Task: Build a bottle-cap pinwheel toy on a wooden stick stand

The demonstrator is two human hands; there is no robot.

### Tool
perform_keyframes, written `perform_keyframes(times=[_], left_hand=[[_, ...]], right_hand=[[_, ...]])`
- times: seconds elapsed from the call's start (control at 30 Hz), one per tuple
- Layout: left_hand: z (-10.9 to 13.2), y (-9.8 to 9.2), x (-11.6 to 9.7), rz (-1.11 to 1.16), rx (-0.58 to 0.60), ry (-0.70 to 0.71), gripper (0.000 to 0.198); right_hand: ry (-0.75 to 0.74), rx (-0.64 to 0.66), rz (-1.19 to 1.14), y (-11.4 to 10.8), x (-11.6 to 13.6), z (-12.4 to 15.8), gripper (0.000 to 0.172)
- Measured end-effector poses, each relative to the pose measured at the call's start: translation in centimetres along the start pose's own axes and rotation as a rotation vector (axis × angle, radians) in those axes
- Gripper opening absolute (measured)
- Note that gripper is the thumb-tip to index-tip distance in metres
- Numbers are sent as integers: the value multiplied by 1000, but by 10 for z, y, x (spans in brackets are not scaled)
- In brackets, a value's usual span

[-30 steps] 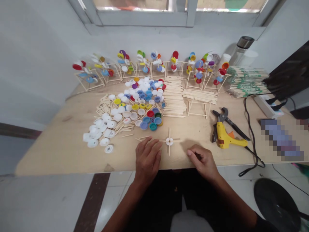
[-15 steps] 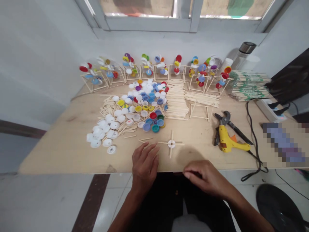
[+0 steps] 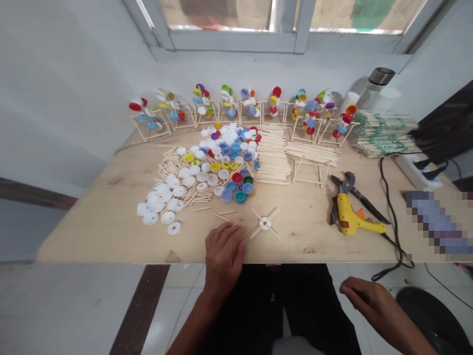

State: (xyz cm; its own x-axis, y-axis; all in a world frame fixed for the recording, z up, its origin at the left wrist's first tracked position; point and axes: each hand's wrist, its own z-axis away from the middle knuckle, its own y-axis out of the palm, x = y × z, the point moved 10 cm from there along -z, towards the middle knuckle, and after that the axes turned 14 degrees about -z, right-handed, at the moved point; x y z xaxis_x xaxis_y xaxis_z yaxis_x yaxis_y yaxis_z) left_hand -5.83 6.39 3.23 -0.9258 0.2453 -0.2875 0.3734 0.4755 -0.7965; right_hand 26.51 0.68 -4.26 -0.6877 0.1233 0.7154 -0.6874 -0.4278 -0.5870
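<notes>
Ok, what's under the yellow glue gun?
The dark pliers lie partly under the glue gun, their head sticking out behind it, on the wooden table. Whatever else sits beneath the gun's body is covered.

Stick cross point(image 3: 265, 223) lies before caps point(image 3: 207, 172); glue gun point(image 3: 351, 219) right (beside pliers point(image 3: 347, 183)).

Head-worn view, forward and down, close over table point(image 3: 111, 222), toward window point(image 3: 291, 24).
</notes>
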Motion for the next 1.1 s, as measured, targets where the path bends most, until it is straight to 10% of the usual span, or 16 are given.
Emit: perform_keyframes(times=[0.27,0.7,1.1], left_hand=[[5,-12,29,-96,-37,-37,11],[-21,7,58,-292,70,107,28],[-17,6,50,-242,6,-1,25]], right_hand=[[149,-261,231,-35,-103,32,25],[-536,-169,20,-15,113,-23,22],[-496,-153,-247,8,108,-82,22]])
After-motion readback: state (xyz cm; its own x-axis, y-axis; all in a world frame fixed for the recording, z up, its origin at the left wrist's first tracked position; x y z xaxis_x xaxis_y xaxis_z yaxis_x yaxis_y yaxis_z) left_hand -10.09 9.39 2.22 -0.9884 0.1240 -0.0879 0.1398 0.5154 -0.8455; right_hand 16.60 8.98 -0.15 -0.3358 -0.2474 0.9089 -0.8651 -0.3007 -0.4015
